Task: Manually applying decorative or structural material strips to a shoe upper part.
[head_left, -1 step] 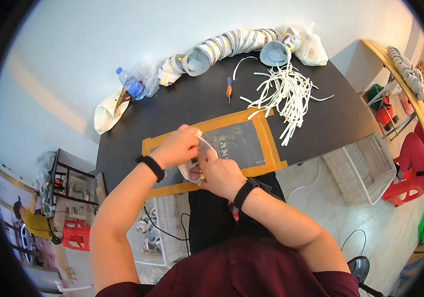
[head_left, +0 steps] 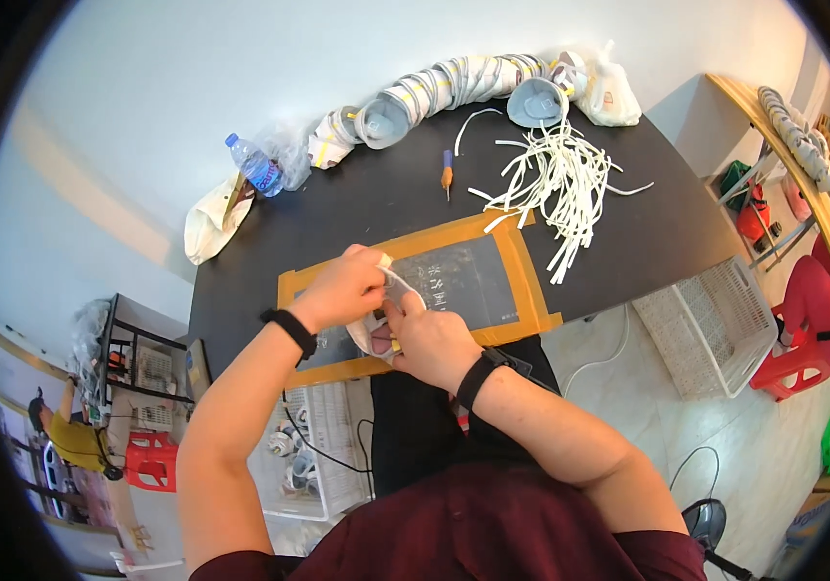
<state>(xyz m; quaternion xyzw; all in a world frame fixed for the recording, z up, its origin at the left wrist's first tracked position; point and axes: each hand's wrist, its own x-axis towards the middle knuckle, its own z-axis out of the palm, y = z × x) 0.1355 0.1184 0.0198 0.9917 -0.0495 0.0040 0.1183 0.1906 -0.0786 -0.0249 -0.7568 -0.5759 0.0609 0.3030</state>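
Observation:
In front of me, above the dark board, a white-rimmed, cup-shaped piece [head_left: 361,336] is held between my two hands. My left hand [head_left: 345,288] pinches the far part of its rim, and a small yellowish bit shows at the fingertips. My right hand [head_left: 434,341] grips the near right side, its thumb and fingers at the opening. Part of the inside looks pinkish, with a yellow spot beside the right fingers. The hands hide much of the piece. Beneath lies the dark board [head_left: 468,281], edged with tan tape and bearing chalk-like marks.
A pile of white strips [head_left: 570,189] lies at the far right of the dark table [head_left: 366,208]. Behind stands a curved row of nested grey-and-white cups [head_left: 453,85]. A pencil-like tool [head_left: 448,174], water bottle [head_left: 256,167] and white bag [head_left: 612,95] are there too. Crates [head_left: 710,329] stand below.

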